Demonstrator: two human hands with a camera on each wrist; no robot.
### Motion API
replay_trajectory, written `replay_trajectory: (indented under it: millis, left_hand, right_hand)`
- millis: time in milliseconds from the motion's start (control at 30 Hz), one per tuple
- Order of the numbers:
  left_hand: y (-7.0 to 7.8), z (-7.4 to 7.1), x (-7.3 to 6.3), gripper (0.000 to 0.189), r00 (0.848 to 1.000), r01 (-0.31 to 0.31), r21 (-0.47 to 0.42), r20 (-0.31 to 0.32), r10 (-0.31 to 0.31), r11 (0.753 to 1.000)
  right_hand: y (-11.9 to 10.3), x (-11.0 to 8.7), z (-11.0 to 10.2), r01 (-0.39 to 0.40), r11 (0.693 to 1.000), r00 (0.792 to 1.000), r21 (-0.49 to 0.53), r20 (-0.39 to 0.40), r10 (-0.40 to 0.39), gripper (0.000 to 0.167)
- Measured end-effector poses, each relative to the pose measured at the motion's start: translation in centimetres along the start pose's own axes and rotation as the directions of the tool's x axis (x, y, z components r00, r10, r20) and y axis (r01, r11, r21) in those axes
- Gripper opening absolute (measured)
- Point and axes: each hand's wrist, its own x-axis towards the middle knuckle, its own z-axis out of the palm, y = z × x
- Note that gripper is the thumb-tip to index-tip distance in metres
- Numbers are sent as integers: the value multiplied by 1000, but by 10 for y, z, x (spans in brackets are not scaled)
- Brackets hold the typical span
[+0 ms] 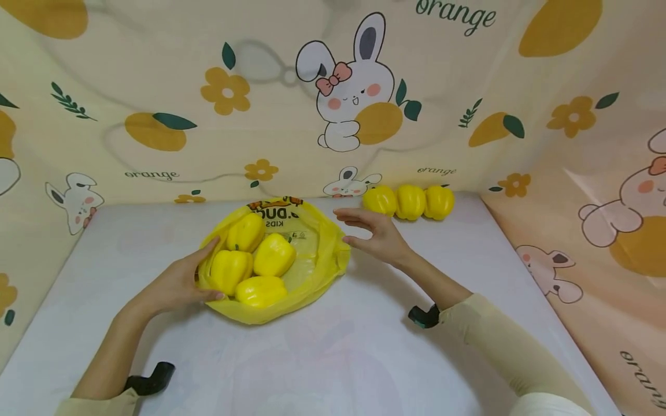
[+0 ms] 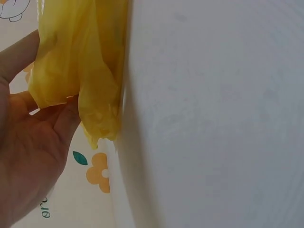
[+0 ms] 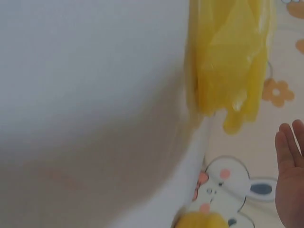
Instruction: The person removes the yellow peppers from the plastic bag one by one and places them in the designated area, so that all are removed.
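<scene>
A yellow plastic bag (image 1: 319, 254) lies spread open on the white table in the head view, with several yellow bell peppers (image 1: 274, 255) inside. At its left side my left hand (image 1: 179, 280) holds the rim, thumb over the edge. The left wrist view shows this hand (image 2: 38, 137) against the hanging folds of the bag (image 2: 95, 61), part of its fingers hidden behind the plastic. Close to the right rim, my right hand (image 1: 380, 234) has its fingers extended and nothing in them. In the right wrist view a gap separates that hand (image 3: 290, 175) from the bag (image 3: 230, 61).
Three more yellow bell peppers (image 1: 410, 202) stand in a row at the table's back edge, beyond my right hand. A patterned cloth wall (image 1: 281, 133) rises behind the table (image 1: 322, 364), and another side of it stands at the right. Black bands with mounts (image 1: 151, 378) sit at both wrists.
</scene>
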Motion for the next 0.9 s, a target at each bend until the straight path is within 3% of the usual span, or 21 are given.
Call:
replay_trajectory:
  millis: [267, 633, 900]
  left_hand:
    - [-2, 1, 0, 119, 1000, -3, 0, -14, 3, 1000]
    - [1, 2, 0, 119, 1000, 0, -8, -13, 0, 1000]
    - [3, 2, -1, 118, 1000, 15, 0, -15, -15, 1000]
  right_hand:
    - [4, 9, 28, 19, 1000, 999, 19, 41, -20, 48]
    - [14, 16, 60, -54, 998, 996, -12, 76, 55, 50]
    - [6, 19, 80, -166, 982, 976, -87, 125, 176, 54]
